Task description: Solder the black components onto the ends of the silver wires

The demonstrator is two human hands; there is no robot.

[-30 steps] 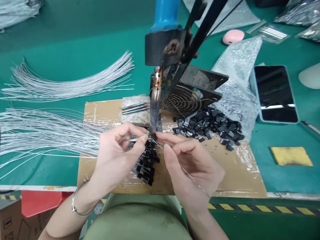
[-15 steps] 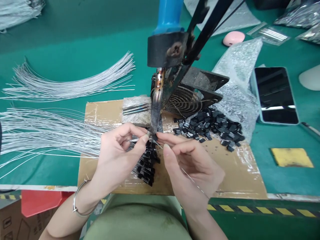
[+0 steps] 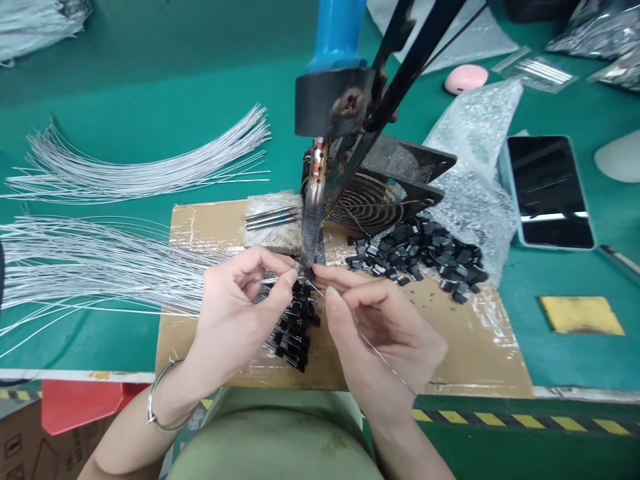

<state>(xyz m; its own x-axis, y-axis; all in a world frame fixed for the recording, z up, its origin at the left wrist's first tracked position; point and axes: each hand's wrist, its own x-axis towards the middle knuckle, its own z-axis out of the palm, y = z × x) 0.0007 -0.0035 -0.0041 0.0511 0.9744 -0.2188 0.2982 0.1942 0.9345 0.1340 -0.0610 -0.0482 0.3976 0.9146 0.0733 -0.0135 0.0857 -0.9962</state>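
Under the tip of an upright soldering iron (image 3: 313, 217), my two hands meet over the cardboard. My left hand (image 3: 245, 310) is closed in a pinch beside the tip. What lies between its thumb and forefinger is mostly hidden, though a thin white wire seems to run there. A thin strand of solder wire (image 3: 385, 362) crosses my right hand (image 3: 395, 333), whose thumb and fingers close on it, its end reaching toward the tip. A small black connector (image 3: 310, 273) shows by the right fingertips. Below lie several black connectors joined to wires (image 3: 295, 340).
Bundles of white wires (image 3: 100, 260) spread to the left. A fan (image 3: 375, 193) stands behind the iron, with loose black connectors (image 3: 420, 253) to its right. Farther right are bubble wrap (image 3: 480, 147), a phone (image 3: 550, 193) and a yellow sponge (image 3: 581, 315).
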